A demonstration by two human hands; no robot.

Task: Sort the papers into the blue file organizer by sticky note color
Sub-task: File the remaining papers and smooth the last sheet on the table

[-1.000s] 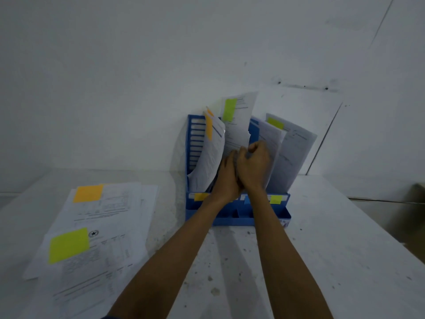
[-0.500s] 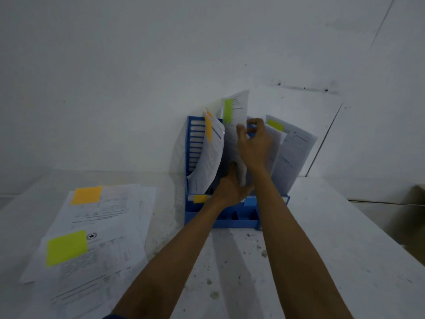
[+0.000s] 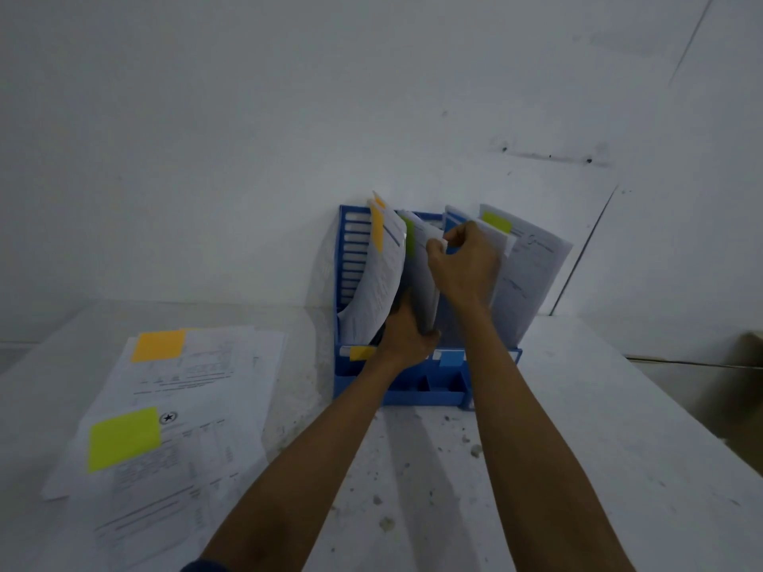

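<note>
Now | left hand (image 3: 406, 336), right hand (image 3: 466, 262) grip bowed sheet (image 3: 422, 278) | slotted blue organizer (image 3: 354, 249)

Dim, flat, bluish light. Soft streaky shadows on the near table (image 3: 578, 427). Right hand (image 3: 466, 262) slightly motion-blurred. Wide-angle bending at the edges.

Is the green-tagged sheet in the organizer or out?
In: the green-tagged sheet stands inside the blue organizer, held by left hand and right hand.

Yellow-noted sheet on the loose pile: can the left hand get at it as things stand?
Probably, once freed. The left hand grips a paper standing in the blue organizer; the yellow-noted sheet lies uncovered on its side, nothing between.
</note>
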